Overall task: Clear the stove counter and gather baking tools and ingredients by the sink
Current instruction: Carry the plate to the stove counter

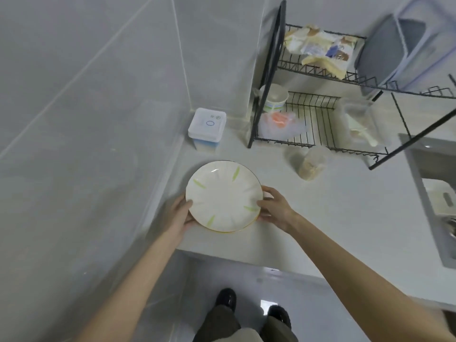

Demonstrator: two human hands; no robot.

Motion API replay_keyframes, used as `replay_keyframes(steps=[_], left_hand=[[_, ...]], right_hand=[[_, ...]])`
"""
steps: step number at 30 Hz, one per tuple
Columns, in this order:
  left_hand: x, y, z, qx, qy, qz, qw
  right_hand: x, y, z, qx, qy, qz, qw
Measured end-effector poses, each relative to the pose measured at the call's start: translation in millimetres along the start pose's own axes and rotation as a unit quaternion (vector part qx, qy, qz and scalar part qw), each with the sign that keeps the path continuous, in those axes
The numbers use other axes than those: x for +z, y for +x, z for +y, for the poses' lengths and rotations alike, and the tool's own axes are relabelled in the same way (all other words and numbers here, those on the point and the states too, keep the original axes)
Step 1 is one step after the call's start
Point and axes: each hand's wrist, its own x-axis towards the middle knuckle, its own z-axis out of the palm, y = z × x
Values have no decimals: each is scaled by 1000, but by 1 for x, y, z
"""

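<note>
The plate (223,196), white with a few green streaks and a thin dark rim, sat low over the near left end of the counter (333,218), close to the tiled wall; whether it rested on the surface or hung just above it could not be told. The left hand (181,214) gripped its left edge, thumb on the rim and fingers tucked beneath. The right hand (274,208) held the opposite edge the same way, thumb on top and fingers curled round the side. Behind the plate, in the corner, stood a white box (207,124) with a blue ring on its lid. To the right of that box stood a black wire rack (311,124): its lower shelf carried a paper cup (275,97), a plastic bag (278,123) with something orange inside, and a clear tub (357,122), while the upper shelf held a crumpled packet (320,49) and a grey board (389,50). A clear jar (311,164) stood on the counter just in front of the rack. The sink (419,174) lay at the far right edge.
</note>
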Motion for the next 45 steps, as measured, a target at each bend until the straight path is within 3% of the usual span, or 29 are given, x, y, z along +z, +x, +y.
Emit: replay_keyframes(steps=[5, 12, 19, 24, 36, 45], left_hand=[[31, -15, -6, -3, 13, -23, 1000], [120, -62, -19, 9, 107, -136, 985], [238, -138, -57, 18, 175, -258, 950], [310, -188, -89, 26, 212, -323, 922], [477, -368, -214, 16, 311, -509, 802], [579, -487, -311, -6, 380, -635, 673]], right_hand=[[-44, -44, 17, -11, 57, 35, 998], [-137, -122, 55, -35, 129, 116, 984], [-236, -220, 110, -61, 224, 232, 944], [-295, -283, 152, -80, 264, 274, 921], [-412, -470, 291, -112, 358, 444, 814], [-455, -575, 376, -123, 429, 581, 680]])
